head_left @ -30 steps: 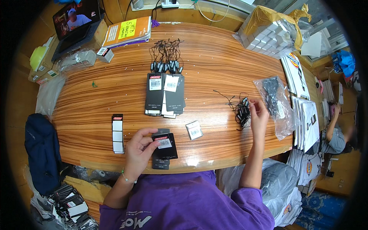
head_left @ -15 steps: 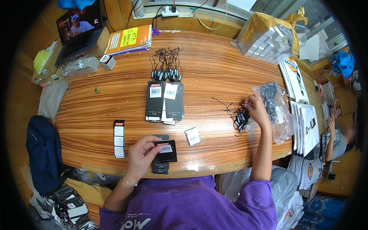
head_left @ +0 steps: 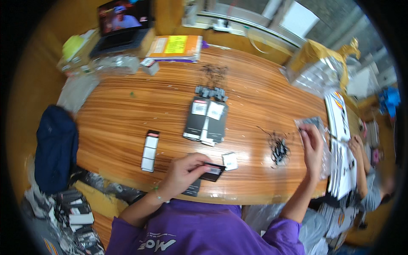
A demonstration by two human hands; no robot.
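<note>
My left hand (head_left: pixel 185 173) pinches a black hang tag (head_left: pixel 213 172) with a white sticker between thumb and fingers, near the table's front edge. More black tags (head_left: pixel 193 188) lie partly hidden beneath that hand. Beside the held tag is a small stack of white labels (head_left: pixel 230 161). My right hand (head_left: pixel 312 146) is raised by a clear plastic bag (head_left: pixel 324 168), thumb and fingertips together; blur hides what they hold, if anything. To its left sits a loose heap of black strings (head_left: pixel 279 151). Farther back, stacked black tags (head_left: pixel 194 125) lie with strings (head_left: pixel 212 78) spread behind them.
A strip of white labels (head_left: pixel 148 153) lies at left. Behind are a laptop (head_left: pixel 123 23), folders (head_left: pixel 187 46), a small box (head_left: pixel 149 66) and a wrapped carton (head_left: pixel 316 68). Folded white garments (head_left: pixel 340 170) line the right edge, near another person's hands (head_left: pixel 356 146).
The whole view has shifted. My right hand has left the string heap and moved right and up toward the plastic bag. My left hand has carried its tag rightward, off the tags below.
</note>
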